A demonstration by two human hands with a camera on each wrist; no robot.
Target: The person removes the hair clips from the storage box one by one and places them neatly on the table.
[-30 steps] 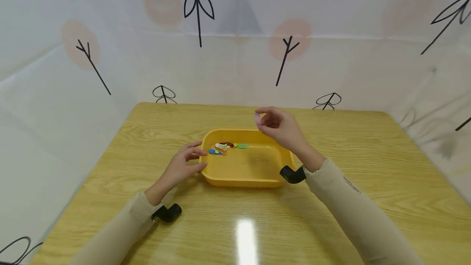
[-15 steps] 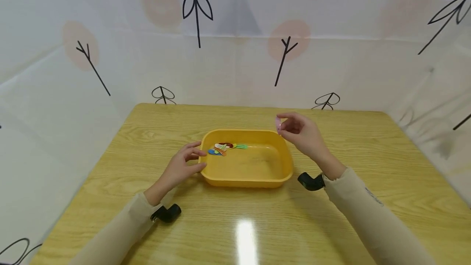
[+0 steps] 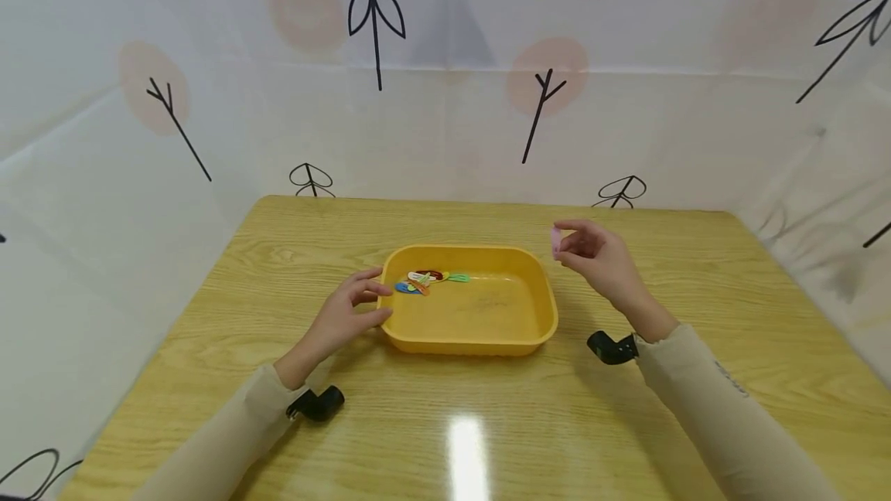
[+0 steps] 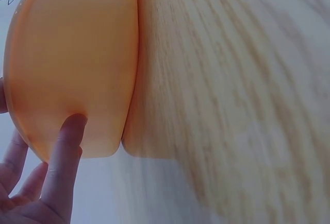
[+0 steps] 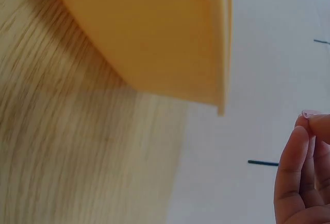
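Observation:
A yellow plastic basin (image 3: pixel 480 347) stands on the wooden table. My left hand (image 3: pixel 348 308) holds its left end, thumb against the outer wall and fingers over the rim; the left wrist view shows one digit (image 4: pixel 67 157) pressed to that wall. Several coloured snap hair clips (image 3: pixel 421 281), among them blue, white, dark red, orange and green, lie in a pile at the basin's left back. Beyond the right rim, my right hand (image 3: pixel 602 265) pinches a pink hair clip (image 3: pixel 555 241) between thumb and fingertip, above the table. Only a small end of that clip (image 5: pixel 308 114) shows in the right wrist view.
The wooden table (image 3: pixel 404 416) extends around the basin on all sides. Behind it hangs a white cloth (image 3: pixel 445 138) with line-drawn plants. Black wrist mounts (image 3: pixel 612 348) stick out from both beige sleeves (image 3: pixel 724 408).
My right hand has moved right and slightly down with the pink hair clip, from over the basin to past its right rim. The left hand and the basin stay put.

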